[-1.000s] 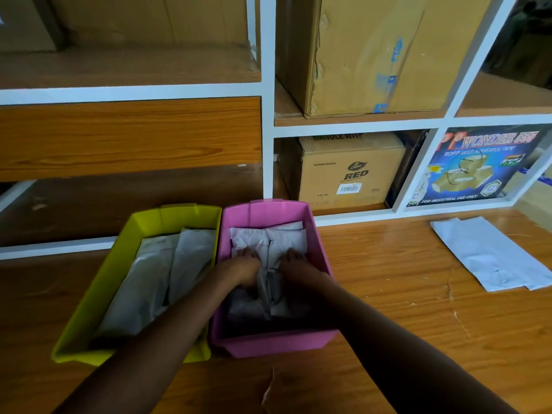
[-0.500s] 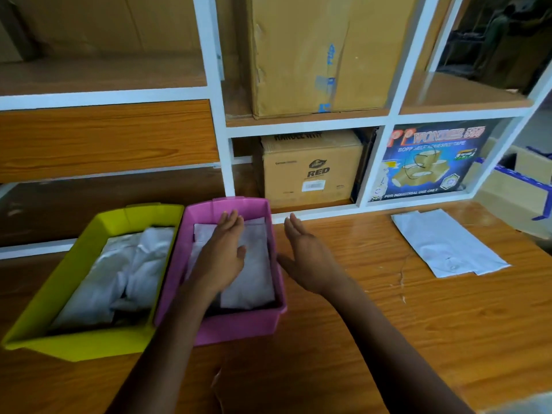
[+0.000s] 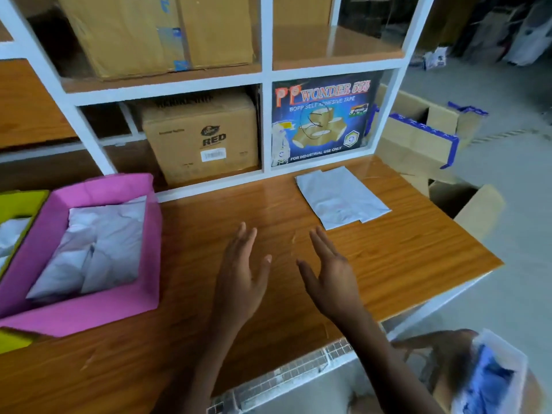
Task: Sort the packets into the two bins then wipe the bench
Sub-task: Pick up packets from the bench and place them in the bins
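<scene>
Grey packets (image 3: 340, 197) lie flat on the wooden bench (image 3: 403, 258) at the back right, overlapping each other. A pink bin (image 3: 89, 309) at the left holds several grey packets (image 3: 98, 246). Only a corner of the yellow-green bin (image 3: 18, 201) shows at the left edge, with a packet inside. My left hand (image 3: 242, 279) and my right hand (image 3: 331, 279) hover over the bare bench between the pink bin and the loose packets. Both have fingers spread and hold nothing.
White shelving behind the bench holds cardboard boxes (image 3: 203, 138) and a tape carton (image 3: 322, 121). Open cardboard boxes (image 3: 418, 135) stand on the floor past the bench's right end. A clear container with blue cloth (image 3: 490, 380) sits at the lower right, below the bench edge.
Both hands have come out of the pink bin and moved right over the bench. The view has swung right, pushing the bins to the left edge.
</scene>
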The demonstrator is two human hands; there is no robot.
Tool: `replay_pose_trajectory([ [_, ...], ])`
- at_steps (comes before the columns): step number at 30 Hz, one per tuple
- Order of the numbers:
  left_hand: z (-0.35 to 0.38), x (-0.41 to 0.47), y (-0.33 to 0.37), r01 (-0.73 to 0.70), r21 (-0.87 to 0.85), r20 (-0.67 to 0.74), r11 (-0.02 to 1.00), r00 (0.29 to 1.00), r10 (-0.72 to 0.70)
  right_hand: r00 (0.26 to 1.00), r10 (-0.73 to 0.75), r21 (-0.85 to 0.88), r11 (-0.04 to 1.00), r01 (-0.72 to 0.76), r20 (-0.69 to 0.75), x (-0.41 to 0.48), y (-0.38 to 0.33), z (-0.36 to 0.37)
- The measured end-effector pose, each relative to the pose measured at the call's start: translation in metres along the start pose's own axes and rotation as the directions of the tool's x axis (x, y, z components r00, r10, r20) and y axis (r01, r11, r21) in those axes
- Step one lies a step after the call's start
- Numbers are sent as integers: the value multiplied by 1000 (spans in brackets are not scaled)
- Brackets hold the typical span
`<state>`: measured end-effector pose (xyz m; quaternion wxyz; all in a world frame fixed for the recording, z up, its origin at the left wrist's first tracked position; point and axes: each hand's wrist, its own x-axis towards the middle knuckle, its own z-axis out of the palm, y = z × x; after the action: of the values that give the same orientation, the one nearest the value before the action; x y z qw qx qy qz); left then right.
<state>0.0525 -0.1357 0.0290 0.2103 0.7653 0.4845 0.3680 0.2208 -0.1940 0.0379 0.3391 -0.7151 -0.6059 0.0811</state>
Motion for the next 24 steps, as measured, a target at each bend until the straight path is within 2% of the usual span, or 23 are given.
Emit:
replay_pose_trajectory([
  [4, 39, 18, 15, -29, 72, 69, 997, 997, 24, 996, 87, -36, 996, -86, 11, 6, 51, -14],
  [13, 117, 105, 19, -60, 79, 152, 995, 987, 47, 977, 204, -138, 968, -210, -55, 77, 129, -29],
  [18, 164, 168, 15, -55, 72, 188, 996, 981, 40, 975, 220, -177, 959, -222, -33, 128, 168, -27],
  [24, 225, 226, 6, 43, 84, 166, 996, 984, -57, 973, 224, -278, 939, -201, 53, 199, 207, -19],
])
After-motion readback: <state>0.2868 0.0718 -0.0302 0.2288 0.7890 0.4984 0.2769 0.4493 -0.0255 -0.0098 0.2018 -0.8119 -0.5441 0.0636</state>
